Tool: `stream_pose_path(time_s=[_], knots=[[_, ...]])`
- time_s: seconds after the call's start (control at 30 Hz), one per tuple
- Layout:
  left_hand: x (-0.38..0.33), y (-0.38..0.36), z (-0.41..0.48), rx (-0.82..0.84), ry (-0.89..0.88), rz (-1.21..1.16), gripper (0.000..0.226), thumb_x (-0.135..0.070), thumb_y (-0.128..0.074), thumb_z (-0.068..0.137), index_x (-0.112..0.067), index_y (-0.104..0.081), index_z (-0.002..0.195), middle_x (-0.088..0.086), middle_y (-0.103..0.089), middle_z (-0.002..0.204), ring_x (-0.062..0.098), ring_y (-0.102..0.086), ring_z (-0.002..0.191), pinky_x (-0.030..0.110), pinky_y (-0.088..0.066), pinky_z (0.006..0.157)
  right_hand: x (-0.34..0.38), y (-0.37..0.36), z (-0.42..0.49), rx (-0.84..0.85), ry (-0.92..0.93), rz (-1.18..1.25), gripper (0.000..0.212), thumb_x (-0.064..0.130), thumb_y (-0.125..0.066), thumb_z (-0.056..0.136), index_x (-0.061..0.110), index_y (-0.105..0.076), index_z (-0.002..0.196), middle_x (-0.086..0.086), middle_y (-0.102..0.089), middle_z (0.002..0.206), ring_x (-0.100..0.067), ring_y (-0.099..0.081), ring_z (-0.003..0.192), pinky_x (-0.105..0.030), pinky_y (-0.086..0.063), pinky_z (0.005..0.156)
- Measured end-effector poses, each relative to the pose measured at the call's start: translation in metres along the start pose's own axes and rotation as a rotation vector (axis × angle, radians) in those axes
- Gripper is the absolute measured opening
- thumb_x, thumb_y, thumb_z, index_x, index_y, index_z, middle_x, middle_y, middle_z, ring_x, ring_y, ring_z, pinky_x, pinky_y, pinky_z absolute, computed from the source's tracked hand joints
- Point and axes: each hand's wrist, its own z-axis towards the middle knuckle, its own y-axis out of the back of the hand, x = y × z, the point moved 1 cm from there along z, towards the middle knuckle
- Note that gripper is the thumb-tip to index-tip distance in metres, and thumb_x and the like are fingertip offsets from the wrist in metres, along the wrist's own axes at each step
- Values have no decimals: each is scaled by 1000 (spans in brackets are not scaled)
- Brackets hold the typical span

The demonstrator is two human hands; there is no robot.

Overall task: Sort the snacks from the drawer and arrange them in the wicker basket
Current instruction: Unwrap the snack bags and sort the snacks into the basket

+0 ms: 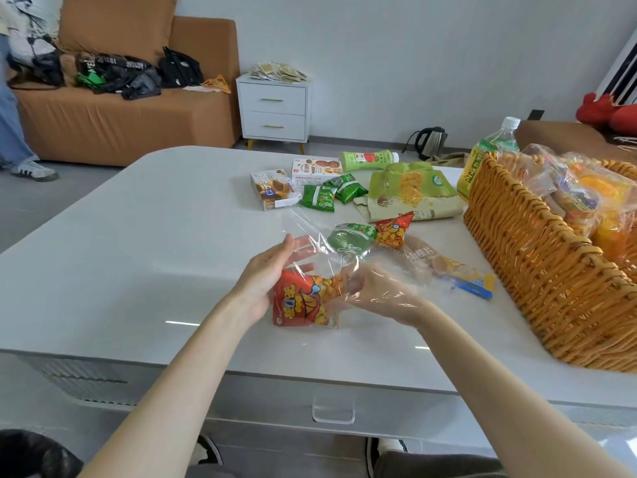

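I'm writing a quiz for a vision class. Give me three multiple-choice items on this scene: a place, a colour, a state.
1. On the table, the basket stands: A left; B right; C centre.
2. The pack in the held clear bag is: A red; B blue; C black.
3. The table's drawer is: A pulled out; B removed; C shut.
Key: B, it fills the right edge; A, red shows through the film; C, its front sits flush.
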Motion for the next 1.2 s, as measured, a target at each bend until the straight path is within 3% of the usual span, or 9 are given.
stream_pose_path(time_s=[0.23, 0.3, 0.4, 0.5, 0.7, 0.8, 0.9, 1.03, 1.2], knots=[[-7, 10, 0, -138, -79, -44, 36, -45, -50, 92, -21, -70, 109, -2, -73, 104, 20, -72, 86, 23, -55, 65, 10, 7, -9, 40, 42, 13, 10, 10, -66, 90, 16, -72, 94, 14, -73, 89, 1, -67, 83, -14, -49, 77], [-7, 18, 0, -193, -91, -34, 37, -48, -50, 91, -23, -70, 108, -4, -74, 102, 20, -73, 84, 24, -53, 66, 6, 22, -7, -117, 0, 23, 18, 10, -64, 90, 11, -69, 107, 0, -72, 103, -18, -70, 93, -35, -52, 87], [-7, 31, 2, -326, -140, -32, 34, -43, -49, 96, -18, -70, 105, -4, -75, 91, 17, -72, 69, 19, -52, 56, -10, 44, 2, -516, -96, -33, 19, 9, -62, 89, 9, -69, 106, 3, -71, 92, -16, -67, 78, -37, -54, 81], [-5, 44, 6, -442, -180, -46, 33, -35, -48, 99, -9, -67, 103, 3, -72, 92, 23, -70, 70, 20, -53, 53, -18, 53, 14, -798, -125, -242, 23, 12, -60, 88, 13, -64, 111, -5, -66, 107, -22, -60, 99, -37, -49, 89], [4, 69, 22, -583, -159, 162, 31, -40, -45, 99, -22, -70, 96, 4, -72, 104, 19, -65, 98, 16, -45, 68, -20, 49, 54, -502, 20, -740, 56, 11, -54, 89, 26, -45, 142, -6, -23, 158, -28, -9, 146, -50, -13, 118], [5, 72, 27, -538, -131, 138, 30, -40, -46, 99, -23, -69, 89, 1, -74, 92, 25, -68, 94, 29, -53, 86, -26, 46, 72, -273, -11, -911, 66, 15, -50, 91, 27, -27, 151, -3, -27, 157, -24, -9, 149, -53, 8, 118], [2, 70, 25, -544, -139, 97, 29, -35, -45, 100, -16, -66, 93, 2, -71, 87, 25, -68, 79, 12, -50, 57, -36, 42, 77, -261, 5, -986, 64, 13, -46, 90, 31, -30, 149, 1, -46, 145, -21, -30, 142, -54, 11, 117], [3, 80, 22, -549, -123, 78, 32, -41, -45, 99, -19, -68, 99, -3, -74, 84, 16, -71, 67, 12, -46, 61, -37, 39, 77, -288, 58, -1054, 51, 39, -53, 94, 39, -39, 144, 0, -50, 127, -22, -42, 128, -55, 6, 117], [0, 87, 16, -492, -151, 99, 31, -38, -45, 100, -20, -70, 95, 2, -73, 91, 8, -70, 59, 22, -54, 80, -49, 34, 80, -243, 127, -1047, 46, 49, -50, 95, 21, -46, 132, -3, -14, 161, -27, -10, 148, -48, 4, 118]])
